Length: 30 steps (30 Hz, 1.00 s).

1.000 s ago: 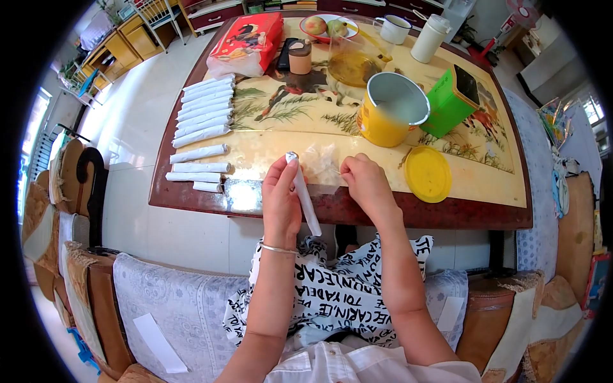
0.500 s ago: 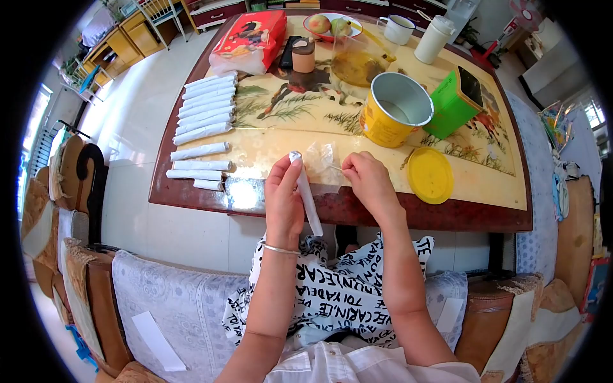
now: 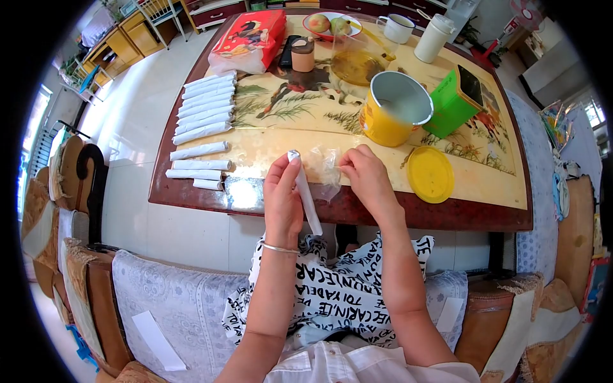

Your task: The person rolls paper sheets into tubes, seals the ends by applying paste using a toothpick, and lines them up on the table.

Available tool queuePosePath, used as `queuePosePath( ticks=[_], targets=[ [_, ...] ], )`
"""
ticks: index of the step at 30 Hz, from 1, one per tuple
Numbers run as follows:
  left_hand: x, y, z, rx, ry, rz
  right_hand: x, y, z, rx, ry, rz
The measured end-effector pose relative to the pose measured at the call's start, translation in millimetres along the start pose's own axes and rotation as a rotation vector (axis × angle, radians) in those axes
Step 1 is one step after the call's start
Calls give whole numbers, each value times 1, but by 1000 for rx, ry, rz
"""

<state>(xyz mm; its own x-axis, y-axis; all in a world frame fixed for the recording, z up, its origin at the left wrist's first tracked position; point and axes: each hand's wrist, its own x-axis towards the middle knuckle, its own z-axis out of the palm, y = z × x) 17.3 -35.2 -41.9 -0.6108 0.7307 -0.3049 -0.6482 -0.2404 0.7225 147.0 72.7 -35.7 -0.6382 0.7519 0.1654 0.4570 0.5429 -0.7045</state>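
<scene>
My left hand [image 3: 283,191] is closed around a rolled white paper tube [image 3: 307,201]. The tube slants down toward my lap, with its folded top end under my thumb. To its right, above the table's near edge, my right hand [image 3: 367,175] pinches a thin light stick [image 3: 339,167], only the tip of which shows. Beside those fingertips lies a crumpled clear plastic bag [image 3: 327,172], and I cannot tell whether they touch it. Several similar white paper rolls [image 3: 204,118] lie in a column on the left of the table.
On the table's right stand an uncovered yellow can [image 3: 386,121], a green tin [image 3: 452,105] and a yellow lid [image 3: 430,175]. Farther back are a red bag [image 3: 252,38], a brown jar [image 3: 302,56], a glass pitcher [image 3: 357,67], a fruit bowl [image 3: 314,33], a white mug [image 3: 397,30] and a white bottle [image 3: 434,41].
My right hand has shifted slightly up and left, and the plastic bag has moved a little to the right. The paper tube in my left hand stays nearly in place.
</scene>
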Motion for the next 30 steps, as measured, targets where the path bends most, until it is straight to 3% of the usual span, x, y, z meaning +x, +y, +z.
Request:
queuePosePath(
  ticks=[21,26,30],
  targets=[
    [2,2,-2,-8,-12,14,-2,7,-7,22,-90,-43],
    [-9,15,10,-32,-67,14,-2,-20,-22,284,27,26],
    [-17,22,13,-30,-224,60,-9,-50,-32,352,152,-67]
  ],
)
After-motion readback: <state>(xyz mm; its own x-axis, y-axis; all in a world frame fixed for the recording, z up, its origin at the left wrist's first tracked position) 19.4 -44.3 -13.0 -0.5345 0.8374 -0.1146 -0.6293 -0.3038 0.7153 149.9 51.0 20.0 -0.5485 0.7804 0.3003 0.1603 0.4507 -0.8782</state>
